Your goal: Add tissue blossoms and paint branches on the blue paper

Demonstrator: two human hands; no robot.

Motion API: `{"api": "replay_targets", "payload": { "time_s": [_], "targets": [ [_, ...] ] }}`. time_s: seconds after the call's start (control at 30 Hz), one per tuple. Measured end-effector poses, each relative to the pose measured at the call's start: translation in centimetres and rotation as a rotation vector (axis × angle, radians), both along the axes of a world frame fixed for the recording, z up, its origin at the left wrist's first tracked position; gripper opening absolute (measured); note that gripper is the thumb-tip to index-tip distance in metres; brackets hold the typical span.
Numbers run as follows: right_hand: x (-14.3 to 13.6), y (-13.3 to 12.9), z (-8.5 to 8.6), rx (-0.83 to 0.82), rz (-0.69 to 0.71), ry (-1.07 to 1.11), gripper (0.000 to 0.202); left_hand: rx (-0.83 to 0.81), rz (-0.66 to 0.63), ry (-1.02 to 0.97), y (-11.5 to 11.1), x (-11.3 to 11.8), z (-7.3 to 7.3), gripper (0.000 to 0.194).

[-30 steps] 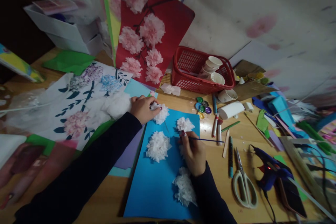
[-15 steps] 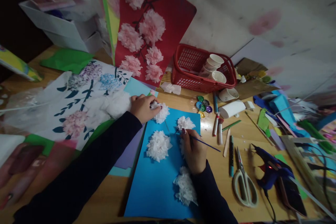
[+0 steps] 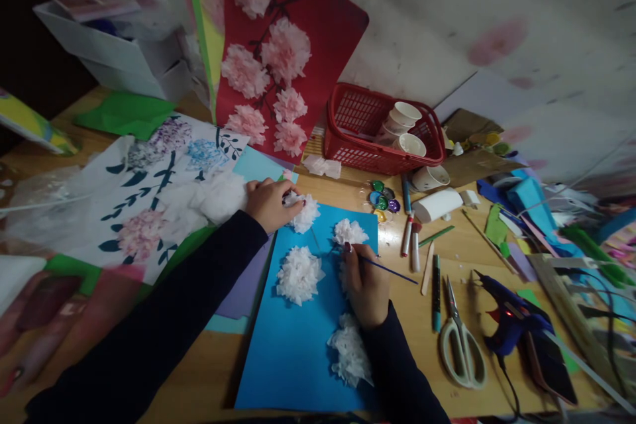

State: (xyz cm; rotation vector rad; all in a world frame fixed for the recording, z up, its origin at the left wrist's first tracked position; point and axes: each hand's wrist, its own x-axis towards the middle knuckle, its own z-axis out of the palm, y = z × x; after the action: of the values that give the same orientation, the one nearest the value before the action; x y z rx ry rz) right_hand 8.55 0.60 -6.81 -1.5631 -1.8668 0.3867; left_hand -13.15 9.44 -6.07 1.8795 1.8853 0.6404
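Note:
A blue sheet (image 3: 293,358) lies on the table with several white tissue-paper flowers (image 3: 300,275) on it. At its upper left edge my left hand (image 3: 272,204) is bent over another white paper flower (image 3: 305,214), thumb and fingers closed on its petals. My right hand (image 3: 366,283) grips a thin dark paintbrush (image 3: 387,267), its tip pointing left over the bare blue between the upper flowers. The hand partly covers a flower beneath it. A further flower (image 3: 350,351) sits at the lower right, beside my right sleeve.
Paint pots (image 3: 381,200), pens, scissors (image 3: 462,344) and a glue gun (image 3: 511,311) with a red light lie to the right. A red basket (image 3: 382,159) with paper cups and a red flower picture (image 3: 318,33) stand behind. A blurred hand (image 3: 34,331) shows at lower left.
The whole view has shifted very slightly. Both hands keep their places, left on the flower and right on the paintbrush.

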Motion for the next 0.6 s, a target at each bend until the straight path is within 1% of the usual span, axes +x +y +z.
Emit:
{"api": "replay_targets", "payload": {
  "time_s": [0.13,0.27,0.6],
  "targets": [
    [-0.28,-0.19,0.47,-0.052,0.0,0.055,0.024,0.0,0.002,-0.001,0.02,-0.04,0.03,0.021],
    [-0.44,-0.27,0.8,-0.061,0.032,0.092,0.026,0.002,0.005,0.003,0.02,-0.02,0.03,0.021],
    [-0.36,-0.56,0.9,-0.112,0.088,0.136,0.029,-0.002,0.005,0.008,-0.03,0.01,0.14,0.021]
  ]
}}
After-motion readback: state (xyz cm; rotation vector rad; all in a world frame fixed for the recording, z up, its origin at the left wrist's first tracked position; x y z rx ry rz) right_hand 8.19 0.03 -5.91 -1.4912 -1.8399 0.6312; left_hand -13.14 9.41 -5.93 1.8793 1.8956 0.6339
